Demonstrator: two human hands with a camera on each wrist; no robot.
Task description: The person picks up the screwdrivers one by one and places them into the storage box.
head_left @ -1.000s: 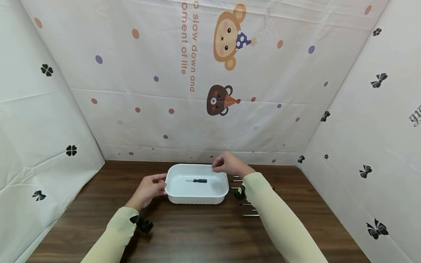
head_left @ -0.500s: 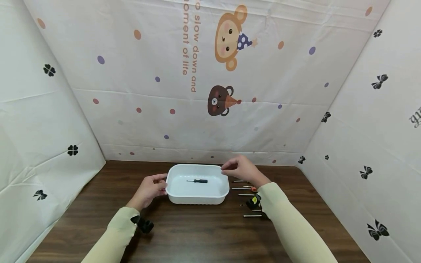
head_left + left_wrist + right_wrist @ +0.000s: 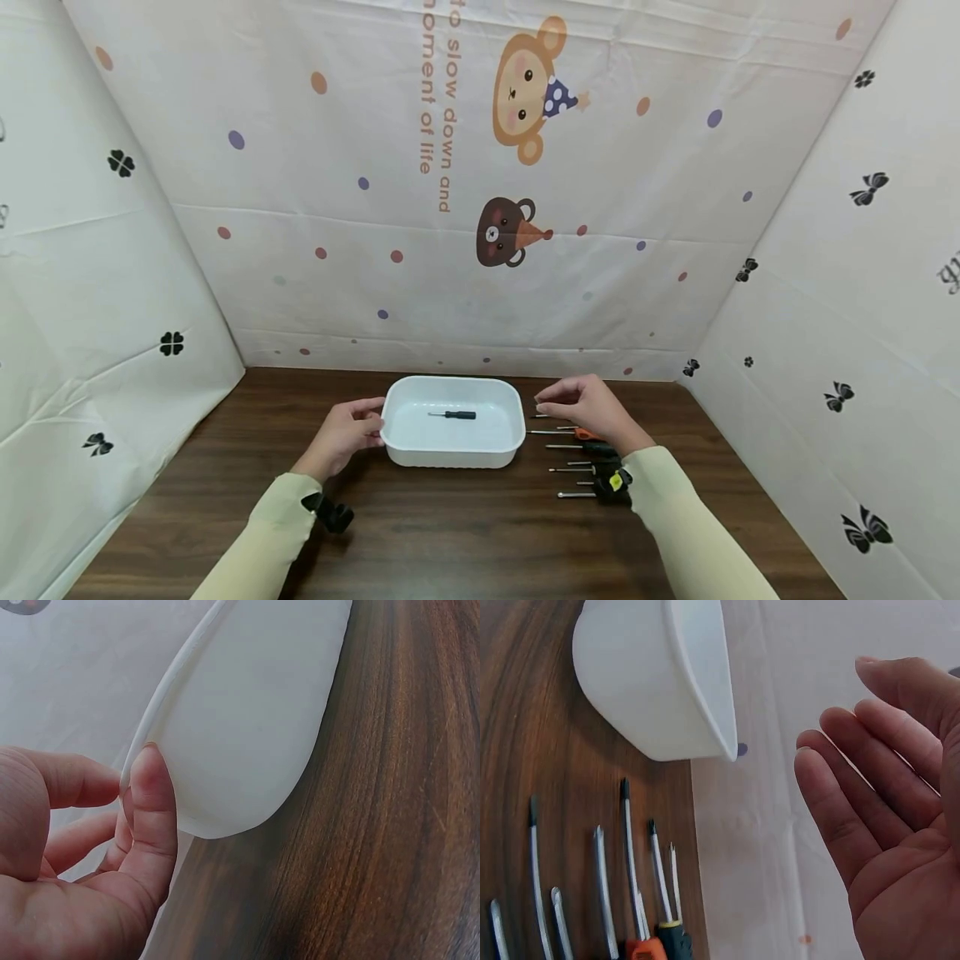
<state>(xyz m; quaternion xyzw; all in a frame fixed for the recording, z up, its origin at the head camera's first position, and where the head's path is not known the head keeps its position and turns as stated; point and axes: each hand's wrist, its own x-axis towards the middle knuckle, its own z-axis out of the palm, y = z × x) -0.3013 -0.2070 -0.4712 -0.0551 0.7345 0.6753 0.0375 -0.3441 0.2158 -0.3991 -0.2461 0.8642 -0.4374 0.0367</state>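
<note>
A white plastic basin stands on the table, with a small black-handled screwdriver lying in it. My left hand holds the basin's left end, fingers and thumb on either side of the rim, as the left wrist view shows with the basin wall close by. My right hand is raised beyond the basin's right end, over the far end of a row of screwdrivers. In the right wrist view the right palm is bare, its fingers loosely bent and apart from the basin.
The row holds several screwdrivers of different sizes, one with an orange handle, their shafts pointing towards the basin. Brown wood-grain table extends in front. A printed white cloth stands behind, with further cloth walls on both sides.
My right hand has moved from above the basin's far right corner rightwards, away from it, uncovering more of the screwdriver row. The left hand stays at the basin's rim.
</note>
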